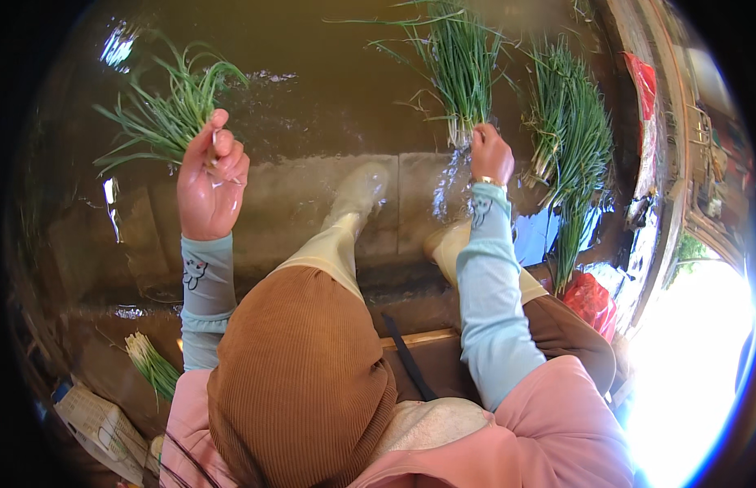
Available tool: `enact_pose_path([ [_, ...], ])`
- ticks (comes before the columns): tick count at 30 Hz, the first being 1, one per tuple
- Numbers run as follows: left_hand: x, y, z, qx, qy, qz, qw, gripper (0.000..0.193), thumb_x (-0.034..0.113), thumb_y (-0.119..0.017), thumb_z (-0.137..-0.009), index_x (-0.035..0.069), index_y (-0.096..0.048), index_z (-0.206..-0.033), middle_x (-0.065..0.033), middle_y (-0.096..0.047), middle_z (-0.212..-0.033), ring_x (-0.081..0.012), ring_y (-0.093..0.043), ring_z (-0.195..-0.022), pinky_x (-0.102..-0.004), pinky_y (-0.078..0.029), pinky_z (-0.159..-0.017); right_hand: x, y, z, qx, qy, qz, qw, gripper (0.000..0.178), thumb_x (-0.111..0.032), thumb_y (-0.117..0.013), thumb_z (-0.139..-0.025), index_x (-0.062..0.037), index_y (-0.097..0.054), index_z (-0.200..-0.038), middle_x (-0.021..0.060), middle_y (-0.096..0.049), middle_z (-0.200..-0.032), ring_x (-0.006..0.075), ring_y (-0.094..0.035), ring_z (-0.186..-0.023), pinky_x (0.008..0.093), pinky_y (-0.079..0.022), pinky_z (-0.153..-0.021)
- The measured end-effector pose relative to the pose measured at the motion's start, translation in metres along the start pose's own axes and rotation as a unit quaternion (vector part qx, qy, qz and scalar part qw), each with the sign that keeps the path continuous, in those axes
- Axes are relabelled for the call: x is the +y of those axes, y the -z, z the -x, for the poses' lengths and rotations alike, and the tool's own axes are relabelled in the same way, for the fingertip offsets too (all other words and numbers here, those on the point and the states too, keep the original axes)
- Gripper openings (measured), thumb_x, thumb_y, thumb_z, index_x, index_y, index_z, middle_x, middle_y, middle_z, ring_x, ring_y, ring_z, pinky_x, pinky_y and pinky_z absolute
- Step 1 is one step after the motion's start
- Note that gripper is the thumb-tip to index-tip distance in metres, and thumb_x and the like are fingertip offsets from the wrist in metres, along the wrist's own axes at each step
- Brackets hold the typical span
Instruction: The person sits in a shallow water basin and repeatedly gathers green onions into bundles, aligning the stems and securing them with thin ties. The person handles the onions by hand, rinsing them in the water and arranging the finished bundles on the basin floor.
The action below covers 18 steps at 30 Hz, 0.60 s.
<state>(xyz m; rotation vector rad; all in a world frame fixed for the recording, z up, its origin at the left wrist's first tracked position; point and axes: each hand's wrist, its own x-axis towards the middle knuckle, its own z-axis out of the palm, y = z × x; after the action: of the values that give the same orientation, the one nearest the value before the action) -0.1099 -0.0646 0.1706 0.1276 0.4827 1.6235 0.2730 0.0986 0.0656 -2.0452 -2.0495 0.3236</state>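
My left hand is raised over the brown water at the left, wet, palm toward me, its fingers closed around the base of a small bunch of scallions. The green leaves of that bunch fan out up and to the left. On the other side, my right hand is closed at the pale root ends of a larger scallion bunch, whose leaves trail away from me over the water. The fingertips of the right hand are partly hidden.
More scallions lie heaped at the right, near a red plastic bag. A small scallion bunch and a printed sack are at the lower left. My feet stand in water on a stone ledge.
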Motion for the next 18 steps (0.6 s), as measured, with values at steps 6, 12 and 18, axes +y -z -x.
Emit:
enact_pose_path([
  [6,-0.053,0.035,0.001,0.150,0.106,-0.001,0.983,0.030,0.016,-0.051,-0.095,0.001,-0.050,-0.121,-0.0055,-0.058,-0.082,-0.0110,-0.051,-0.069,-0.0213,-0.045,-0.062,0.000,-0.043,-0.019,-0.150,0.025,0.112,0.982,0.040,-0.040,-0.064,-0.082,-0.0076,-0.060,-0.105,0.0147,-0.067,-0.093,0.0359,-0.064,-0.088,0.0488,-0.050,-0.073],
  [12,-0.073,0.047,0.012,0.192,0.151,-0.089,0.966,0.027,0.018,-0.048,-0.096,0.003,-0.049,-0.119,-0.0048,-0.060,-0.079,-0.0112,-0.053,-0.068,-0.0221,-0.044,-0.060,0.022,-0.110,-0.028,-0.077,-0.061,-0.070,0.993,0.034,-0.028,-0.058,-0.087,0.0009,-0.052,-0.104,0.0277,-0.063,-0.096,0.0412,-0.060,-0.091,0.0513,-0.047,-0.080],
  [18,-0.074,0.049,0.009,0.208,0.142,-0.101,0.963,0.024,0.018,-0.050,-0.095,0.004,-0.052,-0.114,-0.0053,-0.062,-0.081,-0.0111,-0.056,-0.069,-0.0220,-0.046,-0.063,0.037,-0.094,-0.051,-0.094,-0.069,0.041,0.992,0.027,-0.021,-0.048,-0.091,0.0004,-0.055,-0.105,0.0266,-0.065,-0.096,0.0424,-0.064,-0.085,0.0523,-0.050,-0.076],
])
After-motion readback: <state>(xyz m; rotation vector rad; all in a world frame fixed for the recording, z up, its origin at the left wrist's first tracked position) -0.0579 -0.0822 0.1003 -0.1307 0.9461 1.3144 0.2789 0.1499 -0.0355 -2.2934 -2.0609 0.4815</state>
